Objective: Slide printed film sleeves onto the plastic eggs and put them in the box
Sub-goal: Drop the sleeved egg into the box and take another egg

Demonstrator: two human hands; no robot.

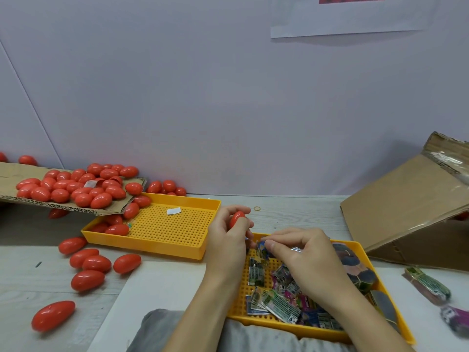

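A grey cloth (162, 326) lies nearest, under the forearms. The right hand (302, 252) pinches a printed film sleeve (262, 248) over the near yellow tray (360, 334), which is littered with more sleeves. The left hand (228, 232) grips one red egg (237, 218). Six loose eggs (87, 260) lie on the surface at left; many more crowd a cardboard flap (106, 210) overhanging the second tray (152, 246). The open cardboard box (396, 209) leans at right.

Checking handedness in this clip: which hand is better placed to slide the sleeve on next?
Right. Its fingers already pinch a sleeve over the sleeve tray, beside the egg held up by the left hand, which probably just steadies it.
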